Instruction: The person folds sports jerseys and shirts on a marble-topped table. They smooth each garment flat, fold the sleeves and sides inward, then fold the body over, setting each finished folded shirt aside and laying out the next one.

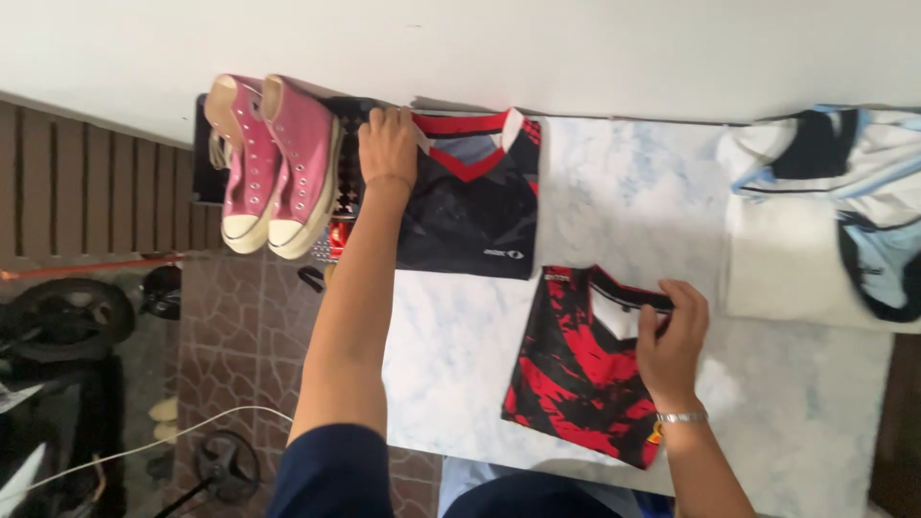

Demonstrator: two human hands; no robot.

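My left hand reaches far forward and grips the shoulder edge of a folded dark navy jersey with a red collar at the back of the marble-pattern table. My right hand, with a silver bracelet on the wrist, pinches the collar of a folded red-and-black jersey near the table's front edge.
A pair of pink high-top sneakers stands at the table's back left, beside my left hand. White and light-blue clothes lie at the back right. A white wall runs behind. Left of the table are a tiled floor, a cable and a dark vehicle.
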